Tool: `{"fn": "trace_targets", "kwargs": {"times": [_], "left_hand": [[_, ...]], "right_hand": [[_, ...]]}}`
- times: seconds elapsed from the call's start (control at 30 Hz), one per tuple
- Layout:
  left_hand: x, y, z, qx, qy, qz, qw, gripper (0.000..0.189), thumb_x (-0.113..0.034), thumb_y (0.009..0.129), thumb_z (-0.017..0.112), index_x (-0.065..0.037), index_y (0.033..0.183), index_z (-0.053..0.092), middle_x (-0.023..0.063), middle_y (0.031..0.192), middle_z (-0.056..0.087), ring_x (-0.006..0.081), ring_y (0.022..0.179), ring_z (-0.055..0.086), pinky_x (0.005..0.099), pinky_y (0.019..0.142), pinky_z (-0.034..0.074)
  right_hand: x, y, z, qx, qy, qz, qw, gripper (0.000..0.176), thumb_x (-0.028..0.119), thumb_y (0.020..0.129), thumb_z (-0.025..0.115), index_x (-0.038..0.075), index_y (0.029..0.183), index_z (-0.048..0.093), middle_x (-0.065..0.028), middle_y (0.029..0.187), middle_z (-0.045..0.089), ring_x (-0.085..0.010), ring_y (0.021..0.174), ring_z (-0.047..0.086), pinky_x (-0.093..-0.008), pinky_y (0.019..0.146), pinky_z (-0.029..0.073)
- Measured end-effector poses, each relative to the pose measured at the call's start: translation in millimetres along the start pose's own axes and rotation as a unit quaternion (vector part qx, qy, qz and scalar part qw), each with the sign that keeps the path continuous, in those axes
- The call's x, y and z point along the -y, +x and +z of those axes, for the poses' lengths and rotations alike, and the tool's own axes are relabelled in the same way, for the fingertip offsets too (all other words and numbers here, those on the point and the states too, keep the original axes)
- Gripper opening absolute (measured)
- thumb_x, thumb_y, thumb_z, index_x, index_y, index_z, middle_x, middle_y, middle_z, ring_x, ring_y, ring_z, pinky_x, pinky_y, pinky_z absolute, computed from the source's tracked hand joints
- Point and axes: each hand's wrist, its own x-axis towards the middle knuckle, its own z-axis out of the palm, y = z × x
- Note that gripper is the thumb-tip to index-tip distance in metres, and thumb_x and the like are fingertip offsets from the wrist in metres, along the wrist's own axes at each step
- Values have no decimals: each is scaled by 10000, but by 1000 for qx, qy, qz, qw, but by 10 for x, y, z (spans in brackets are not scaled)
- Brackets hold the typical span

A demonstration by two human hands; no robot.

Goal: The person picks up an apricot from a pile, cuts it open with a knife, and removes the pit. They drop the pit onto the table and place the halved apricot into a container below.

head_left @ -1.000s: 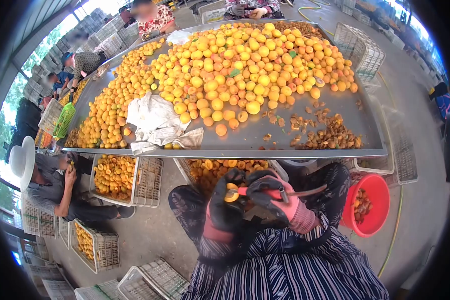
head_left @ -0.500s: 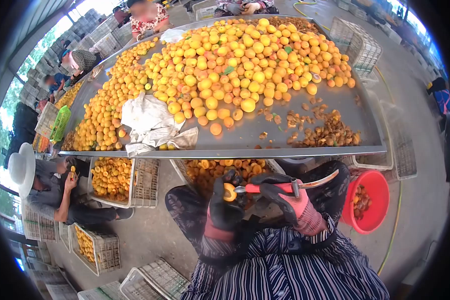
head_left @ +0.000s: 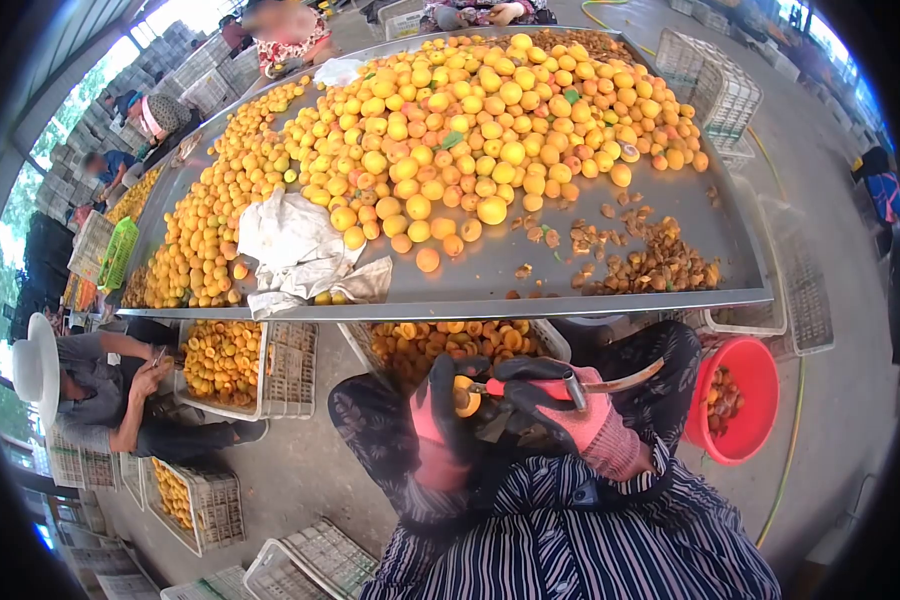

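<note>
On the near side of the smooth sheet-metal table [head_left: 450,280], the left hand [head_left: 444,420], in a black-and-pink knit glove, curls its fingers around a round, orange-yellow fruit [head_left: 465,397]. The right hand [head_left: 560,408], gloved alike, is wrapped around the glossy red handle of a tool [head_left: 542,387], whose metal end reaches the fruit and whose curved blade points away. On the table lie a mound of plump, smooth apricots [head_left: 470,130], a crumpled white cloth [head_left: 295,245] and a heap of rough brown scraps [head_left: 660,262]. Below the table's near edge sits a plastic crate [head_left: 556,343] of hollowed halves [head_left: 450,340]; near its right corner, a round red plastic bucket [head_left: 755,430].
</note>
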Motion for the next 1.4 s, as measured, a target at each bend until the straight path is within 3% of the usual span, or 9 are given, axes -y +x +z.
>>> {"fn": "trace_targets", "kwargs": {"times": [0.03, 0.37, 0.5, 0.63, 0.73, 0.8, 0.93, 1.33, 1.4], "left_hand": [[12, 13, -11, 6, 120, 145, 982, 698, -187, 702, 756, 6, 1261, 385, 165, 930, 624, 297, 747, 640, 363, 610, 526], [-38, 195, 73, 46, 97, 101, 989, 527, -239, 634, 738, 16, 1026, 494, 125, 777, 612, 311, 649, 610, 364, 567, 493], [-129, 350, 160, 96, 123, 98, 983, 198, -146, 829, 521, 27, 905, 580, 123, 790, 624, 274, 729, 628, 337, 672, 489], [-15, 427, 408, 87, -174, -116, 974, 250, -194, 903, 487, 20, 972, 597, 136, 872, 648, 257, 819, 631, 332, 757, 495], [115, 490, 615, 41, -438, -394, 807, 281, -222, 948, 453, 15, 969, 602, 138, 900, 648, 245, 844, 628, 324, 783, 499], [67, 559, 619, 132, -75, -46, 987, 263, -202, 948, 457, 19, 999, 589, 129, 867, 643, 241, 828, 630, 323, 761, 497], [-236, 934, 730, 187, 88, 165, 964, 305, -101, 887, 505, 10, 1171, 521, 122, 840, 627, 259, 770, 622, 341, 714, 496], [295, 1523, 1450, 219, -70, -89, 969, 216, -112, 866, 539, -12, 1054, 573, 97, 869, 628, 214, 783, 619, 311, 724, 491], [257, 1599, 1524, 217, 39, 26, 975, 177, -145, 879, 553, -10, 984, 598, 78, 836, 631, 192, 780, 618, 301, 715, 490]], "right_hand": [[-10, -12, 0, 5, -24, 15, 1000, 315, 99, 798, 670, 17, 1099, 624, -114, 1016, 667, -176, 944, 633, -291, 845, 491], [-53, 103, -256, 58, 176, 121, 975, 344, 122, 835, 656, -14, 1142, 581, -98, 1054, 651, -134, 952, 607, -275, 827, 494], [-196, 157, -421, 29, 247, 123, 961, 410, 117, 852, 639, -49, 1204, 509, -120, 1123, 618, -147, 1014, 584, -278, 879, 482], [-708, 160, -549, -19, 234, 77, 969, 451, 60, 800, 690, -56, 1194, 505, -122, 1120, 620, -169, 1024, 593, -283, 893, 478], [-309, 226, -528, -97, 85, 45, 991, 355, -18, 783, 673, -41, 1118, 557, -105, 1045, 652, -145, 955, 616, -276, 841, 495], [-348, 236, -697, -43, 184, 23, 982, 349, 37, 815, 659, -34, 1141, 559, -101, 1028, 657, -139, 939, 615, -283, 827, 495], [-350, 432, -971, 19, 201, 41, 979, 352, 146, 888, 597, -35, 1184, 541, -108, 1020, 656, -151, 922, 628, -273, 794, 512], [-662, 1021, -1373, -68, 325, -14, 943, 294, 99, 885, 588, -72, 1124, 562, -144, 1004, 658, -206, 892, 645, -305, 756, 553], [-603, 1064, -1472, -25, 456, 52, 888, 275, 91, 893, 576, -63, 1121, 570, -135, 985, 668, -199, 906, 641, -297, 795, 532]]}}
